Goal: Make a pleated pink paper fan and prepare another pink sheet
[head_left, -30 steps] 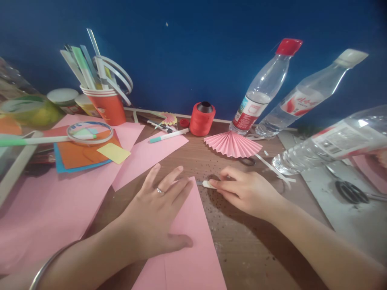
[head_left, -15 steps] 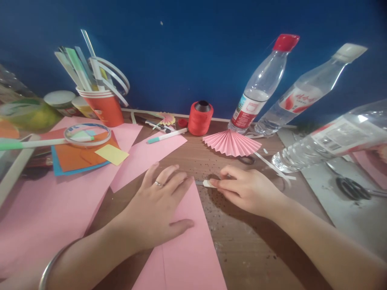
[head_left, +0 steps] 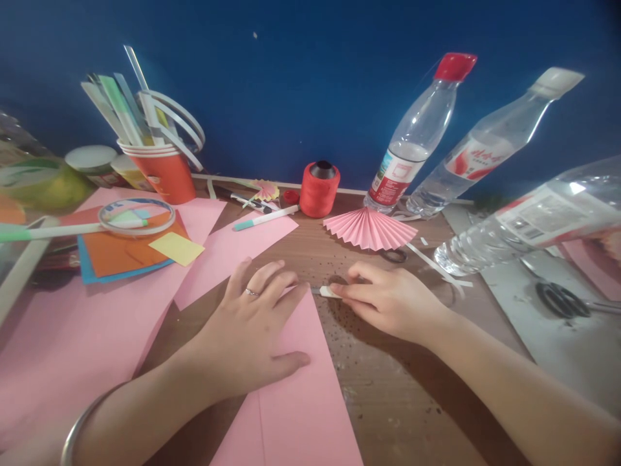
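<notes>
My left hand (head_left: 259,330) lies flat with fingers spread on a folded pink sheet of paper (head_left: 310,401), which has a crease along it. In my right hand (head_left: 388,301) is a small white-handled utility knife (head_left: 330,292), pinched between thumb and fingers. Its thin blade points left and meets the far corner of the pink paper, close to my left fingertips. Whether the blade sits inside the fold or only beside it I cannot tell. Beyond my right hand rests a pleated pink paper fan (head_left: 369,229).
Behind stand a red thread spool (head_left: 319,189), a red-capped bottle (head_left: 412,142) and two more bottles on the right. A red paper cup (head_left: 167,176) of pens stands back left, near a tape roll (head_left: 136,217) and coloured papers. Black scissors (head_left: 563,301) lie at right.
The whole view has shifted slightly. Both hands, the pink paper and the knife keep nearly the same positions relative to each other.
</notes>
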Available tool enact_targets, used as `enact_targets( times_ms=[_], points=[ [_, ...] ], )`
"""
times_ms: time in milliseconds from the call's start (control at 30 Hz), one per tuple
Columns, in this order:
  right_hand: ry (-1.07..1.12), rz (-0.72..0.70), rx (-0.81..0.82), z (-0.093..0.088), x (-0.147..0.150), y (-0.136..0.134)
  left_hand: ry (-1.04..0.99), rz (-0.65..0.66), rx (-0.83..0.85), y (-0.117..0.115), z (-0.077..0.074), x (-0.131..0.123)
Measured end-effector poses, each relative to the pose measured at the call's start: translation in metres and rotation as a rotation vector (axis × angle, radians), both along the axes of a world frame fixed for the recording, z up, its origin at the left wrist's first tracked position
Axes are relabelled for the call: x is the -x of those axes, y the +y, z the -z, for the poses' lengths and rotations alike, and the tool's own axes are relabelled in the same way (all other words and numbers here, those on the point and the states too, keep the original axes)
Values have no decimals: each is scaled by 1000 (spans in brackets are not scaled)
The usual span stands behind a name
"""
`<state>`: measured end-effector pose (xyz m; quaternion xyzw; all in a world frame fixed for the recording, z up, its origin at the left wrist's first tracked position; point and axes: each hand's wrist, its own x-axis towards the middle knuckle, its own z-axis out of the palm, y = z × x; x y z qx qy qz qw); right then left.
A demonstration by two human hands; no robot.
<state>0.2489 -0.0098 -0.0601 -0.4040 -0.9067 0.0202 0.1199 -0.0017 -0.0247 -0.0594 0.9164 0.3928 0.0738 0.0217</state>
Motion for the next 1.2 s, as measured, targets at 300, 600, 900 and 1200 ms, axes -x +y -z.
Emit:
enact_targets(
  times_ms=[300, 600, 900, 1200],
  points=[
    [-6, 0, -18, 0, 2, 2, -8, 9, -20, 0, 0, -1],
    [-8, 15, -3, 0, 6, 4, -6, 17, -41, 0, 1, 0],
    [-6, 4, 9, -1, 9, 5, 40, 18, -51, -5, -3, -1],
    [-4, 3, 0, 0, 9, 5, 25, 34, -81, -5, -4, -1]
  ],
)
